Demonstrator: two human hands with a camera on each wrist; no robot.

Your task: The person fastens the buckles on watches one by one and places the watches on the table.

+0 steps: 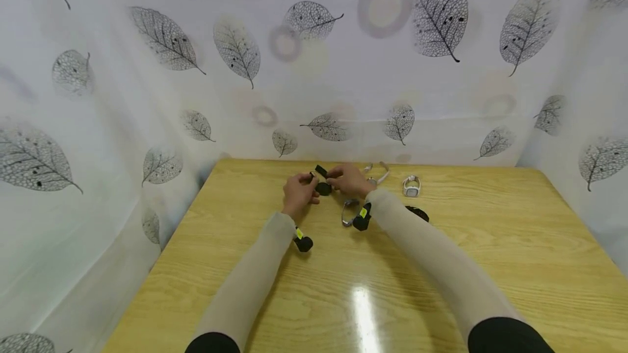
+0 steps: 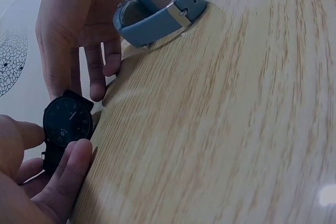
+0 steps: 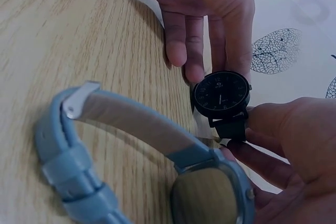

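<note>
A black wristwatch (image 1: 323,189) with a dark round dial is held between both hands near the table's far edge. My left hand (image 1: 298,195) pinches it; in the left wrist view the thumb and fingers lie about the case (image 2: 67,121) and strap. My right hand (image 1: 349,180) grips its strap from the other side, and in the right wrist view the thumb lies beside the strap (image 3: 231,128) below the dial. Part of the strap is hidden by the fingers. Close to the right hand, a blue-strapped watch (image 3: 131,124) stands on its side, buckled in a loop.
On the wooden table (image 1: 235,298) lie a pale-strapped watch (image 1: 382,172) behind the right hand, a white watch (image 1: 411,186) farther right, and a black item (image 1: 417,213) partly behind the right forearm. A leaf-patterned cloth (image 1: 314,70) hangs behind.
</note>
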